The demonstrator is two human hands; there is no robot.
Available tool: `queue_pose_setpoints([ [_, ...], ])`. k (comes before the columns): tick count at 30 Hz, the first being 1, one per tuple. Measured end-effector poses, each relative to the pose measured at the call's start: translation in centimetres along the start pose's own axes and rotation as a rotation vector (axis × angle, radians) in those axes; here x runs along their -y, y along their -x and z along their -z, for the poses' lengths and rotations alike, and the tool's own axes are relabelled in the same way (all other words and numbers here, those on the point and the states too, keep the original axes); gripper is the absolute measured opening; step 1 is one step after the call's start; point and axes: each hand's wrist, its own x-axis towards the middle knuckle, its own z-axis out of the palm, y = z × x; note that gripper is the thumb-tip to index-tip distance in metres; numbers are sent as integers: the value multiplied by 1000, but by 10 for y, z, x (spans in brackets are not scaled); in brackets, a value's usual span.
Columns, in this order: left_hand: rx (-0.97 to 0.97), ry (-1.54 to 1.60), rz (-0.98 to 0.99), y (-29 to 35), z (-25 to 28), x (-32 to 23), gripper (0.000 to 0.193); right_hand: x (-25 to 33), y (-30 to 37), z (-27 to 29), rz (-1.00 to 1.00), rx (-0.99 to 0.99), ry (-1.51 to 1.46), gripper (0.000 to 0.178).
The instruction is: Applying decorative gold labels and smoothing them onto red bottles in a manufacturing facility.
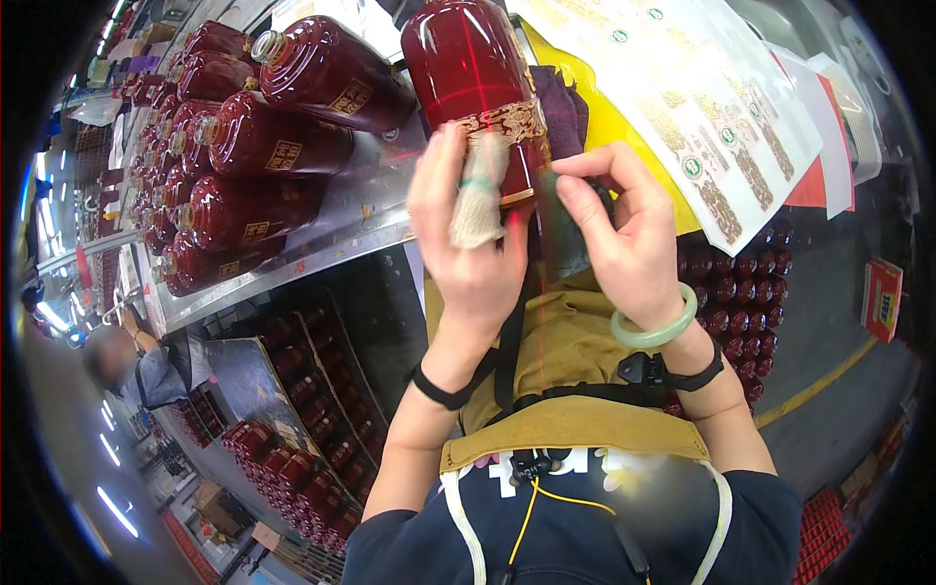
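A large bottle of dark red liquid (466, 54) lies in front of me, a gold patterned label (515, 119) around its lower part. My left hand (466, 210) is closed over the end nearer me, its fingers along the side and over the label. A beige knitted cover with a green band (478, 200) is on or against its fingers. Just right of the bottle, my right hand (619, 219) has thumb and forefinger pinched together. A dark, blurred strip shows by those fingertips; I cannot make out what it is.
Several filled red bottles (283, 136) stand on the metal table (361, 205) to the left. Sheets of gold labels (721, 117) lie over yellow paper (575, 73) at the right. Crated bottles (736, 312) are below, and a person (161, 366) is at far left.
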Motion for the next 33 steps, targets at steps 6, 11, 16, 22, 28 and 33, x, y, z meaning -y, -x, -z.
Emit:
queue_pose_setpoints([
  [6,46,203,302,13,6,23,63,-3,-1,7,-75,52,56,10],
  [11,-100,-20,-15,-2,1,-5,63,1,2,5,-77,83,24,11],
  [16,-46,-1,1,6,0,16,61,-5,1,1,-40,-24,-24,9],
  [22,-115,31,-2,4,-3,1,59,-1,-1,5,-92,-14,3,11],
  [28,-74,-34,6,8,2,17,55,-10,-4,17,-121,9,197,12],
  [33,9,3,101,16,6,20,56,13,6,3,-125,-23,-24,9],
])
